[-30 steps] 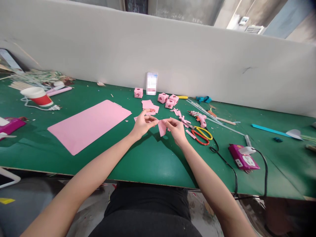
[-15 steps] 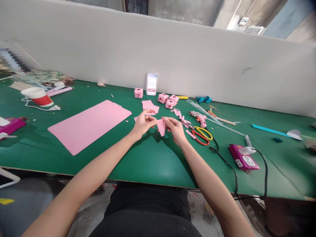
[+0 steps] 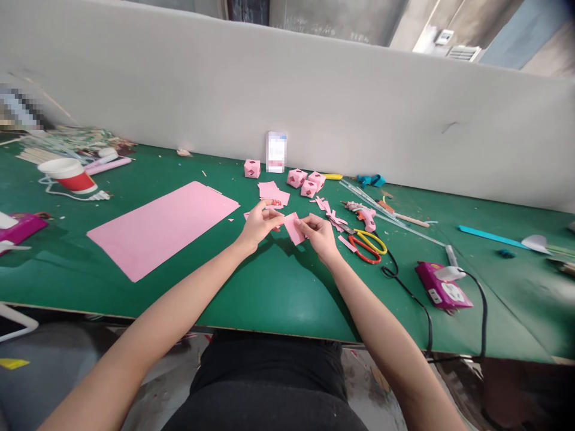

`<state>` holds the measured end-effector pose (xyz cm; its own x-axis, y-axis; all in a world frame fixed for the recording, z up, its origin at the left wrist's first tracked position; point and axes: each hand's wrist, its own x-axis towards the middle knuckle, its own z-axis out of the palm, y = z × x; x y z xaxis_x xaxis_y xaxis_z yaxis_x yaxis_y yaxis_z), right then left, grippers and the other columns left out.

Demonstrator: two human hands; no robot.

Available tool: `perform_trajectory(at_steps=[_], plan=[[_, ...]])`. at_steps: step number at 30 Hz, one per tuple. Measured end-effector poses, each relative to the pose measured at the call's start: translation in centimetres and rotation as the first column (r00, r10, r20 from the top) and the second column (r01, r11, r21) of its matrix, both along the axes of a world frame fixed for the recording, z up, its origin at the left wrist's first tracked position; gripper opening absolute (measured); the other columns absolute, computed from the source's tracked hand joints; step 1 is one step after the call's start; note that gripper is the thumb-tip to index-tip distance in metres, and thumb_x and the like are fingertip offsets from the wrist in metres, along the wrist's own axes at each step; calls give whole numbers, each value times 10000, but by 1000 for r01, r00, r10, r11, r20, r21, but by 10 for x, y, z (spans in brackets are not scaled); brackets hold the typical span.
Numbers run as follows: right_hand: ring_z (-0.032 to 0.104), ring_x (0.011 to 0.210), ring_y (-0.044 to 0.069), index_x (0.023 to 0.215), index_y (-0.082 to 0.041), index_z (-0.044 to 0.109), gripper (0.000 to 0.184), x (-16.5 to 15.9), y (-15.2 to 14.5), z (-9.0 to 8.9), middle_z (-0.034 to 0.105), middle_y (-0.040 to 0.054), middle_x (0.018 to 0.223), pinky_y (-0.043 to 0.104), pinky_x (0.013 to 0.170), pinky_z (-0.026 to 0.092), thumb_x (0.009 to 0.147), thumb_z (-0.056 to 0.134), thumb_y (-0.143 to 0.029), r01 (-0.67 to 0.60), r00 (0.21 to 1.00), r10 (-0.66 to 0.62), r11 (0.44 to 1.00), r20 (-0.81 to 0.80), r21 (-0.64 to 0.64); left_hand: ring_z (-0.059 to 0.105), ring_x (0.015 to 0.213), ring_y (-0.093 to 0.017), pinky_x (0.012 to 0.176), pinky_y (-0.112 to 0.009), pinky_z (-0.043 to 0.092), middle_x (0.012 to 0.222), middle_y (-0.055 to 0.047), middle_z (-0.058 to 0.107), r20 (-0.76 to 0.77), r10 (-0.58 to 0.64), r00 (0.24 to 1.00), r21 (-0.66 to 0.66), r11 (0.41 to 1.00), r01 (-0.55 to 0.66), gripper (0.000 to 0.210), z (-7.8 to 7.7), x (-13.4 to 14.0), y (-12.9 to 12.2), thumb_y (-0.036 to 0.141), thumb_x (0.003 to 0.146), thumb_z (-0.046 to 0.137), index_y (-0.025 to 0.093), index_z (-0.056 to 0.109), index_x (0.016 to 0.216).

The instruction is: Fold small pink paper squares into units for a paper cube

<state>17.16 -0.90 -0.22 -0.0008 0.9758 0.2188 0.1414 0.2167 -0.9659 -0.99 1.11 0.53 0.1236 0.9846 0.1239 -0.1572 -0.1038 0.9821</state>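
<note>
Above the green table, a small square of pink paper (image 3: pixel 293 230) is held between my two hands. My right hand (image 3: pixel 320 232) pinches its right edge between thumb and fingers. At its upper left corner, the closed thumb and fingertips of my left hand (image 3: pixel 259 227) grip the paper. Behind my left hand lie several pink paper squares (image 3: pixel 268 190), partly hidden by it. Narrow pink paper strips (image 3: pixel 333 218) are scattered beyond my right hand. Scissors (image 3: pixel 369 244) with red and yellow handles rest to the right of that hand.
A large pink sheet (image 3: pixel 164 230) lies on the left. Several pink paper cubes (image 3: pixel 252 169) and a phone (image 3: pixel 276 152) stand by the partition. At right are a glue gun (image 3: pixel 366 216) and a magenta power strip (image 3: pixel 444 287) with a cable. A paper cup (image 3: pixel 67 175) stands far left.
The pink paper between my hands has turned from a narrow, tilted shape to show a broader square face. My hands have barely shifted.
</note>
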Motion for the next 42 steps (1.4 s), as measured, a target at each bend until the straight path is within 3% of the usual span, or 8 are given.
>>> perform_trajectory(at_steps=[4,11,20,42], plan=[[480,569,145,685,-189,697,487,-3,-1,0,612,14,614,293,540,347,697,741,-674,-57,996,56,998,73,1,703,924,-199,772,-316,557,1005,-65,745,-31,-87,996,-3,996,87,581,-2,0,-1,336,709,828,194,533,1189],[527,622,153,787,-168,746,486,-10,-3,1,686,37,706,290,573,382,752,690,-650,-75,986,73,997,148,12,720,885,-205,938,-399,542,825,-13,743,-43,-27,999,19,999,27,657,1,2,-5,351,672,873,188,565,1229],[600,708,180,833,-175,786,472,-3,-1,-3,749,64,821,301,626,456,718,749,-632,-116,987,121,992,104,-49,723,831,-206,811,-368,581,836,-35,756,75,47,996,-114,993,-38,651,1,3,-5,313,617,904,168,585,1165],[547,596,147,731,-172,721,479,-1,1,-4,690,41,684,292,554,422,647,810,-635,-96,990,105,990,92,-99,732,858,-225,763,-338,581,811,-33,747,43,93,995,-53,994,-91,630,-4,4,-2,357,620,901,177,601,1144]])
